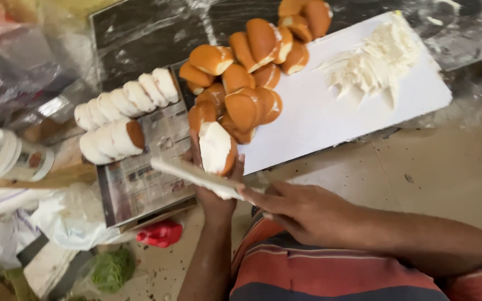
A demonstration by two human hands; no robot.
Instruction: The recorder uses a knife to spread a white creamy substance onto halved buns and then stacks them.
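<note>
Left hand closed around halved bun, cream-coated face up — right hand clasps knife, blade touching bun's edge; bun pile beyond on white board.

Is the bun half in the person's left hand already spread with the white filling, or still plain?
Spread: the bun half in the left hand shows a white-coated cut face, and the right hand lays a smeared knife beside it.
</note>
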